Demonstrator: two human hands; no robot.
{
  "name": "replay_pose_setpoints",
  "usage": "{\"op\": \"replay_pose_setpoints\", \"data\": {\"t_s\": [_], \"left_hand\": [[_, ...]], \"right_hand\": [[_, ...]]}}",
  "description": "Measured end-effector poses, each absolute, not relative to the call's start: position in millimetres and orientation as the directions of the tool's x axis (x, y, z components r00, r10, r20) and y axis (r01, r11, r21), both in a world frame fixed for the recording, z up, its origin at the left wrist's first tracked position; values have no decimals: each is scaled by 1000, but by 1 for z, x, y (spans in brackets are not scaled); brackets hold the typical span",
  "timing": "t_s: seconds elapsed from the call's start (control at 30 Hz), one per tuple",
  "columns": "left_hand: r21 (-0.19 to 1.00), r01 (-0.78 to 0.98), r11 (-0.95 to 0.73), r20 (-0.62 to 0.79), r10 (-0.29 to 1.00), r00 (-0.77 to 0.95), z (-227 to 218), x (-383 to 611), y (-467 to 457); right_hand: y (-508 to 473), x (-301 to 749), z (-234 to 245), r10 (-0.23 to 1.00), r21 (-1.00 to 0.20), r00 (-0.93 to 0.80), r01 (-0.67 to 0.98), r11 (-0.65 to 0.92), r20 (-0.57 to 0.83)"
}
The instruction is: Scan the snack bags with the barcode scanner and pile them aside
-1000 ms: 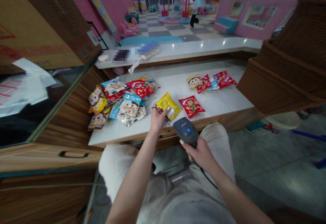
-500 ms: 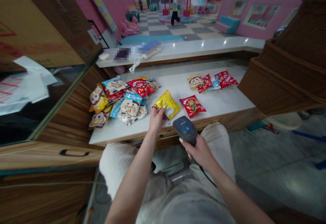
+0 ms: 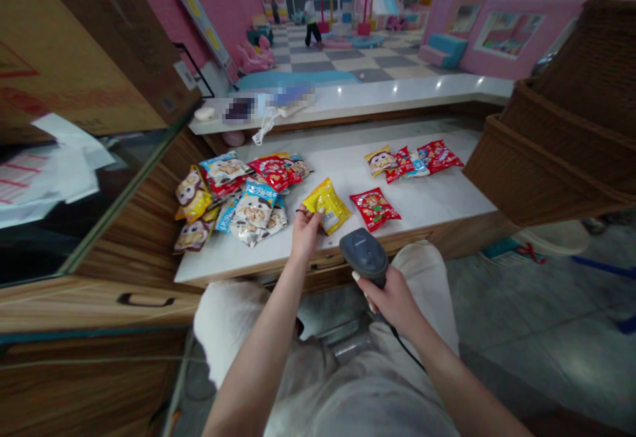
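My left hand [image 3: 304, 230] pinches the near corner of a yellow snack packet [image 3: 328, 206], which is tilted up off the white counter [image 3: 437, 205]. My right hand [image 3: 392, 298] is wrapped round the handle of a dark barcode scanner [image 3: 364, 255], held just below and right of the packet, its head facing the packet. A red snack packet [image 3: 373, 206] lies flat just right of the yellow one.
A heap of several snack packets [image 3: 233, 192] lies at the counter's left. A smaller row of packets [image 3: 412, 159] lies at the back right. Wicker baskets [image 3: 556, 152] stand on the right. A wooden cabinet with papers [image 3: 54, 165] is at left. A person walks in the distant play area [image 3: 312, 23].
The blue light on the scanner's head has gone out. The yellow packet shifted slightly in my left hand. The distant person walked leftward.
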State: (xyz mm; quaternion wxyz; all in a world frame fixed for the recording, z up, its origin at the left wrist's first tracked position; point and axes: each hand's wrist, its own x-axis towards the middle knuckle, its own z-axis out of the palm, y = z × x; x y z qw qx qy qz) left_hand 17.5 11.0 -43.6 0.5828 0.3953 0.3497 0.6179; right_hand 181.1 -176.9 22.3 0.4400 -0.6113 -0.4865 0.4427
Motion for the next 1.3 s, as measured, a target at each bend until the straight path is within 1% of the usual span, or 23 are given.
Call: {"op": "replay_pose_setpoints", "data": {"t_s": [0.1,0.17,0.2,0.27,0.3,0.33,0.4,0.47,0.53,0.6,0.7,0.77,0.83,0.93,1.03,1.1,1.2,1.3], "left_hand": [[932,-316,-175,176,984,-27,-35,17,11],[945,-111,-307,305,952,-36,-26,14,12],[924,28,-380,381,924,-21,-21,11,13],[821,289,-492,502,864,44,-13,6,17],[772,368,-518,531,844,76,-10,3,20],[749,402,-527,538,838,95,-9,0,23],[792,357,-495,500,862,85,-11,-3,32],[866,242,-437,437,898,57,-14,-6,43],[903,170,-396,394,918,45,-17,-8,53],[905,183,-385,386,922,33,-18,-8,60],[877,265,-401,408,912,31,-17,0,59],[853,292,-433,426,900,89,-18,15,50],[825,297,-481,432,875,218,-21,36,36],[778,284,-560,422,801,424,-30,72,14],[760,249,-600,407,739,537,-38,97,4],[780,224,-584,393,737,550,-39,104,3],[834,170,-525,382,772,509,-33,100,4],[884,82,-460,377,806,456,-19,86,1]], "right_hand": [[-179,185,25,984,-973,150,191,-128,-100],[-180,189,25,982,-976,162,174,-130,-102],[-181,191,25,980,-978,166,162,-135,-107],[-182,194,22,978,-980,171,135,-147,-123],[-183,196,21,977,-980,172,125,-152,-129],[-183,197,19,976,-981,172,119,-155,-133],[-184,199,17,976,-981,171,118,-153,-132],[-185,200,17,978,-980,169,131,-147,-124],[-185,202,18,978,-978,173,154,-140,-113],[-186,205,20,979,-975,176,175,-135,-104],[-187,207,23,978,-977,186,173,-124,-91],[-188,208,24,977,-979,192,158,-127,-95],[-189,209,25,976,-980,195,148,-131,-101],[-191,211,26,974,-981,205,148,-125,-93],[-191,214,27,973,-981,216,154,-119,-84],[-191,217,27,973,-981,218,158,-117,-81],[-191,218,28,973,-980,213,159,-121,-85],[-191,216,29,970,-981,214,126,-144,-115]]}}
